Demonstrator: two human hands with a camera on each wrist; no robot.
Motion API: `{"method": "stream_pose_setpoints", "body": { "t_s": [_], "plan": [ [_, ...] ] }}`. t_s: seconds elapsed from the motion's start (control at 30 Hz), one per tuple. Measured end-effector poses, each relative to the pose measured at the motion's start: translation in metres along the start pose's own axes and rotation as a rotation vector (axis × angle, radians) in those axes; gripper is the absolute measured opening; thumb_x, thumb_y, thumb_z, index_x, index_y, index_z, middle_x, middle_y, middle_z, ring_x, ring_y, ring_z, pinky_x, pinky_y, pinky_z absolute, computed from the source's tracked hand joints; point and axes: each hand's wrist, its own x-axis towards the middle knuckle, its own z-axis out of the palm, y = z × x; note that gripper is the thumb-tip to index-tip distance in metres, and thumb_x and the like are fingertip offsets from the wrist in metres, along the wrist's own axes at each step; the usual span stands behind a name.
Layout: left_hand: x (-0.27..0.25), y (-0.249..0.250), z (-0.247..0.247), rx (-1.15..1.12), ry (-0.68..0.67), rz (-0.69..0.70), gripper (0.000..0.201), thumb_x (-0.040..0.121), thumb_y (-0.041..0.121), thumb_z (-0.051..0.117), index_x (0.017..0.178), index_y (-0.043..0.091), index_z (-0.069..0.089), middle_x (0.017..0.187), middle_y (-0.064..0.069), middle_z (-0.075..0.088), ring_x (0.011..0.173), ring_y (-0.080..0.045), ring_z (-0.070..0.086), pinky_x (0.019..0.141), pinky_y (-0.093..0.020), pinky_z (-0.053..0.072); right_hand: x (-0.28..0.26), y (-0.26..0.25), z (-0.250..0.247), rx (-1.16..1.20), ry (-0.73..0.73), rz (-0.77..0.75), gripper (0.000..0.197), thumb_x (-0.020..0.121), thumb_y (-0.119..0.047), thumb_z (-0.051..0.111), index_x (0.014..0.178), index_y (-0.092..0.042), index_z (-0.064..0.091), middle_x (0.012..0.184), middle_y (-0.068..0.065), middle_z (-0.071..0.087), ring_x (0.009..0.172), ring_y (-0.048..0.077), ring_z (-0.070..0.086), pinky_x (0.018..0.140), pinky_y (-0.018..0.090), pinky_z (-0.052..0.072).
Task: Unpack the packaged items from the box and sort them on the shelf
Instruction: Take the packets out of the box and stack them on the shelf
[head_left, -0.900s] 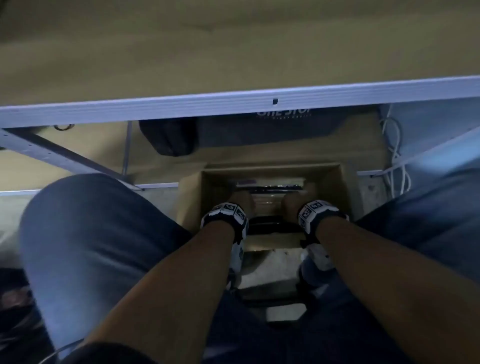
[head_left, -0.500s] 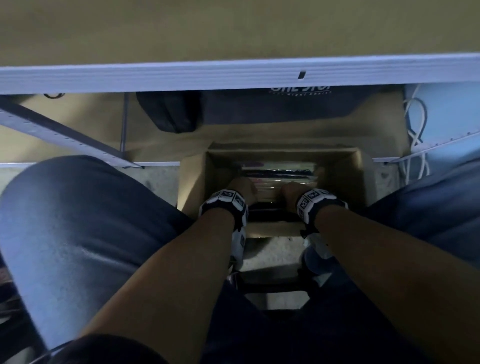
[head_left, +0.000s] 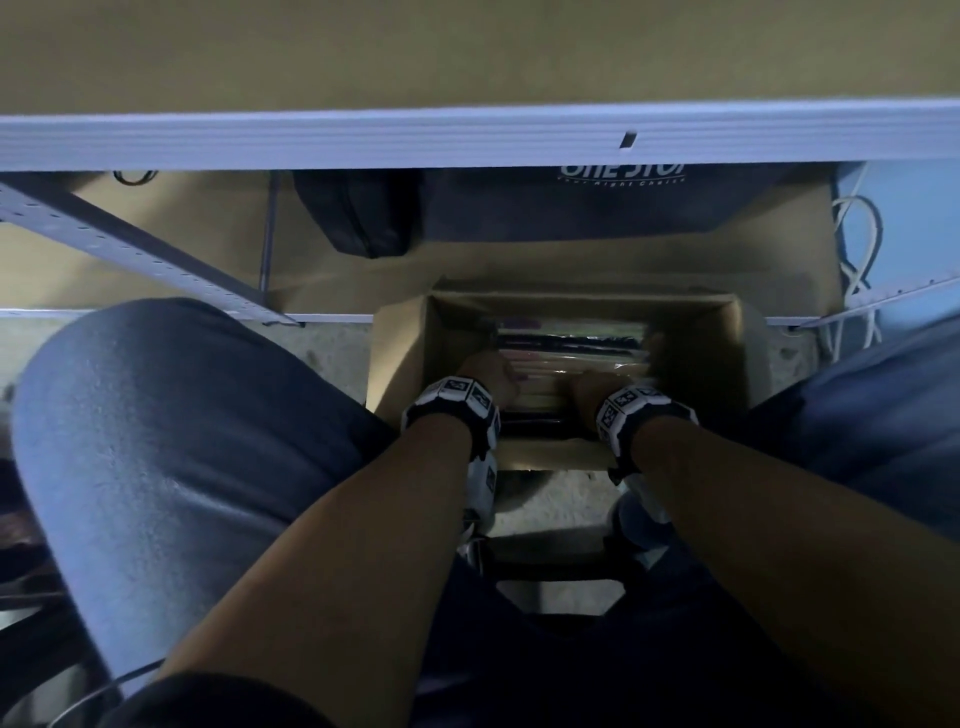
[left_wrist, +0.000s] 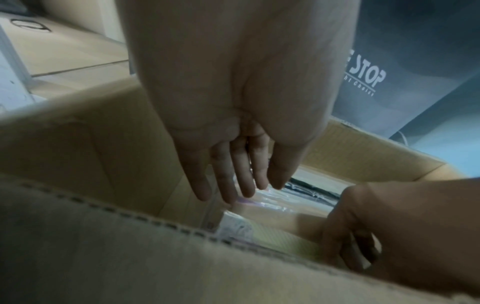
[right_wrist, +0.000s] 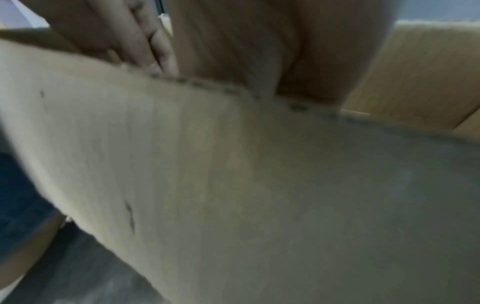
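An open cardboard box (head_left: 405, 353) stands on the floor between my knees. Inside lie clear-wrapped packaged items (head_left: 571, 343), one dark and one pale. My left hand (head_left: 483, 371) reaches into the box's left side. In the left wrist view its fingers (left_wrist: 228, 185) are straight and point down onto the plastic wrap (left_wrist: 285, 205). My right hand (head_left: 592, 387) is in the box beside it. Its fingers (left_wrist: 348, 242) curl round the edge of a yellow-green package (left_wrist: 285, 236). The right wrist view is blurred and mostly filled by the box wall (right_wrist: 233, 185).
A white shelf beam (head_left: 467, 140) crosses above the box, with a brown shelf board (head_left: 467, 52) over it. On the low shelf behind the box sit a dark printed bag (head_left: 597, 208) and a black pouch (head_left: 358, 213). White cables (head_left: 857, 244) hang at right.
Both hands have moved a little further forward into the box. The head view has shifted, so the box and shelf beam sit differently in frame.
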Motion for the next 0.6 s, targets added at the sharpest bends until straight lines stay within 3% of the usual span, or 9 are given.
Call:
{"method": "stream_pose_setpoints", "body": {
  "t_s": [0.13, 0.3, 0.4, 0.47, 0.6],
  "plan": [
    [-0.002, 0.002, -0.003, -0.013, 0.012, -0.006, 0.025, 0.090, 0.011, 0.059, 0.109, -0.001, 0.070, 0.126, -0.016, 0.061, 0.115, -0.030, 0.056, 0.096, -0.032, 0.046, -0.001, -0.002, 0.000, -0.016, 0.010, 0.005, 0.035, 0.095, -0.011, 0.045, 0.129, -0.018, 0.051, 0.129, 0.011, 0.056, 0.114, 0.028, 0.059, 0.092, 0.036, 0.047],
    [-0.009, 0.009, -0.010, -0.027, 0.032, 0.028, 0.024, 0.090, 0.014, 0.060, 0.105, 0.000, 0.071, 0.118, -0.015, 0.065, 0.109, -0.029, 0.059, 0.087, -0.027, 0.046, -0.007, -0.008, -0.013, -0.031, 0.045, 0.104, 0.031, 0.097, -0.005, 0.038, 0.123, -0.002, 0.053, 0.127, 0.016, 0.056, 0.114, 0.030, 0.058, 0.093, 0.036, 0.045],
    [-0.016, 0.014, -0.012, -0.039, 0.090, 0.029, 0.020, 0.088, 0.015, 0.061, 0.100, 0.002, 0.072, 0.111, -0.014, 0.067, 0.104, -0.030, 0.062, 0.087, -0.030, 0.051, -0.017, -0.006, -0.026, -0.013, 0.073, 0.148, 0.027, 0.094, -0.002, 0.041, 0.115, -0.001, 0.058, 0.121, 0.015, 0.060, 0.110, 0.030, 0.060, 0.088, 0.036, 0.047],
    [-0.022, 0.017, -0.014, -0.053, 0.117, 0.033, 0.022, 0.088, 0.014, 0.063, 0.105, 0.001, 0.069, 0.115, -0.016, 0.065, 0.106, -0.032, 0.061, 0.092, -0.037, 0.052, -0.030, -0.001, -0.032, -0.027, 0.121, 0.153, 0.026, 0.091, -0.002, 0.044, 0.111, -0.004, 0.060, 0.117, 0.014, 0.062, 0.104, 0.029, 0.063, 0.082, 0.034, 0.049],
    [-0.037, 0.019, -0.023, -0.021, 0.188, 0.051, 0.034, 0.085, 0.019, 0.067, 0.117, 0.006, 0.065, 0.125, -0.011, 0.061, 0.113, -0.029, 0.057, 0.096, -0.035, 0.049, -0.052, 0.001, -0.052, -0.012, 0.163, 0.204, 0.027, 0.089, -0.006, 0.048, 0.113, -0.006, 0.061, 0.120, 0.013, 0.063, 0.109, 0.029, 0.062, 0.086, 0.034, 0.048]
  ]
}}
